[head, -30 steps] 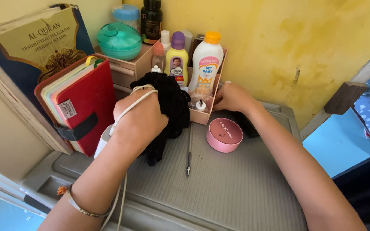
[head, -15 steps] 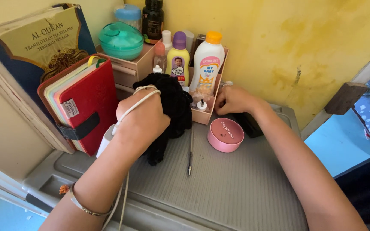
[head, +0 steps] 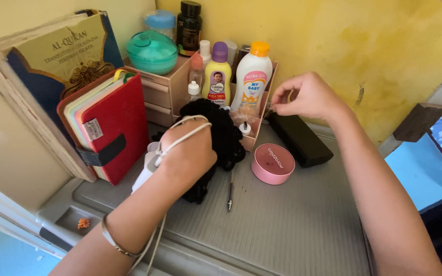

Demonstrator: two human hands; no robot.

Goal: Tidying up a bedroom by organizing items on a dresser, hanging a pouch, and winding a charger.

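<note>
Right hand (head: 307, 96) has lifted off the black case (head: 299, 138), fingers pinched narrow, contents unclear. Case lies just below it, long axis diagonal; left hand (head: 188, 153) grips black cloth (head: 220, 134) w/ a white cord.

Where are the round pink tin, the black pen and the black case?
Round pink tin (head: 272, 163), head view, middle of its lid.
Black pen (head: 229, 195), head view, lower half of its barrel.
Black case (head: 300, 138), head view, middle of its top face.

My right hand (head: 305, 97) lifted off the desk toward 12 o'clock, fingertips pinched now. That uncovered the black case (head: 299, 139) under it.
</note>
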